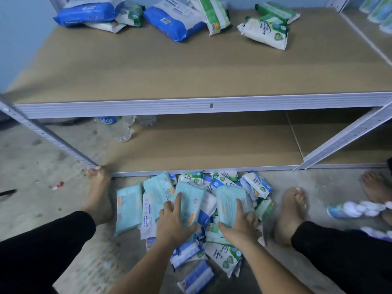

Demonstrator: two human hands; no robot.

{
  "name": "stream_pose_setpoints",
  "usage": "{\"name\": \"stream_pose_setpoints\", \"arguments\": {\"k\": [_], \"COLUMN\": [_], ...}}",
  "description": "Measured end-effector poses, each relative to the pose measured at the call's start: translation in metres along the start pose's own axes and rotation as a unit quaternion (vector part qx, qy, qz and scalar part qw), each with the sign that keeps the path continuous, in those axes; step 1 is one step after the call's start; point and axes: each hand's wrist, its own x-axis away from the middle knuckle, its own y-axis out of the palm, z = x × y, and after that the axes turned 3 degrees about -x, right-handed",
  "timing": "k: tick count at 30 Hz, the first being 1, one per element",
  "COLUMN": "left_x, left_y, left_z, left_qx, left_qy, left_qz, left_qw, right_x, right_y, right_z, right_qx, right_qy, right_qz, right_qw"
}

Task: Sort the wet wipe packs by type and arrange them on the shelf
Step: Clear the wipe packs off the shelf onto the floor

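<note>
A heap of wet wipe packs lies on the floor between my feet, in front of the shelf unit. My left hand grips a light teal pack on top of the heap. My right hand grips a second light teal pack beside it. Two more teal packs lie at the heap's left. White-and-green and blue-and-white packs fill the rest. On the upper shelf board, blue packs and white-green packs lie loose at the back.
The lower shelf board holds plastic water bottles at its back left. Slanted metal uprights frame the shelf. My bare feet flank the heap. Another person's foot and more packs are at the right.
</note>
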Motion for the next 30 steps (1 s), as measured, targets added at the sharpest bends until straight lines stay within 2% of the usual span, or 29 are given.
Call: {"name": "stream_pose_setpoints", "arguments": {"k": [5, 14, 24, 27, 30], "left_x": [-0.002, 0.003, 0.036, 0.043, 0.048], "left_y": [0.012, 0.001, -0.033, -0.063, -0.111], "left_z": [-0.006, -0.004, 0.008, 0.019, 0.036], "left_qx": [-0.018, -0.004, 0.032, 0.103, 0.144], "left_qy": [0.001, -0.001, 0.03, 0.069, 0.126], "left_qz": [-0.012, -0.024, 0.053, 0.093, 0.163], "left_qw": [1.0, 1.0, 0.998, 0.988, 0.968], "right_x": [-0.008, 0.005, 0.046, 0.062, 0.077], "right_y": [0.015, 0.007, -0.017, -0.04, -0.072], "right_z": [0.013, 0.013, -0.014, -0.044, -0.082], "right_qx": [0.019, 0.021, -0.014, -0.058, -0.109], "right_qy": [-0.034, -0.046, -0.08, -0.127, -0.208], "right_qz": [0.022, 0.005, 0.059, 0.089, 0.133], "right_qw": [0.999, 0.999, 0.995, 0.986, 0.963]}}
